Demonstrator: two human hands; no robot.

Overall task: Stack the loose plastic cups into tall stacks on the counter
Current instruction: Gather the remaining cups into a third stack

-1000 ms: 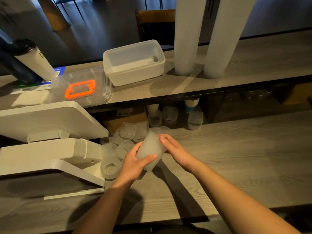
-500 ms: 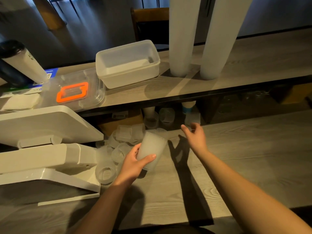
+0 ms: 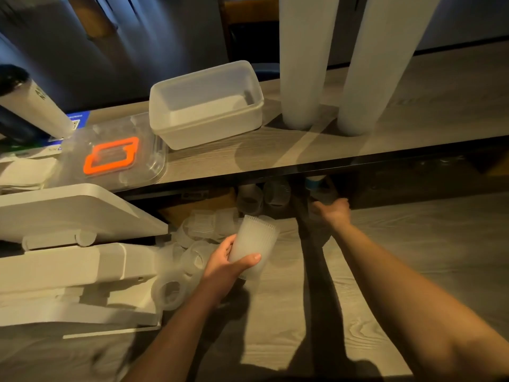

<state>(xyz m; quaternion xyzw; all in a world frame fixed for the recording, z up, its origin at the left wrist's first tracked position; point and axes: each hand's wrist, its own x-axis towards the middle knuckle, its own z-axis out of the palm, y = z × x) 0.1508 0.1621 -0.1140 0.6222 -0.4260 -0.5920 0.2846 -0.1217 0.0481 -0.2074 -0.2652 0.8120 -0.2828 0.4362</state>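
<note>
Two tall stacks [image 3: 300, 62] of frosted plastic cups stand upright side by side on the raised shelf [image 3: 413, 106] at the far right, and we see many loose cups [image 3: 192, 255] lying jumbled on the lower counter [image 3: 399, 244] at centre left, some on their sides with their mouths toward us. Our left hand [image 3: 224, 267] grips a short nested stack [image 3: 254, 248] of ribbed cups, thumb across the near side and fingers curled behind it, the stack tilted with its rim pointing far and slightly right, held just above the counter beside the loose pile. Our right hand [image 3: 332, 212] reaches into the dark gap under the shelf, touching or closing on a cup there; the shadow and blur keep us from telling whether its fingers are wide or narrow. More cups [image 3: 275, 193] sit under the shelf to the left of that hand. On the shelf we also see a white tub [image 3: 205, 104], a clear lid with an orange seal [image 3: 111, 155], and at the left a white terminal [image 3: 68, 244]
</note>
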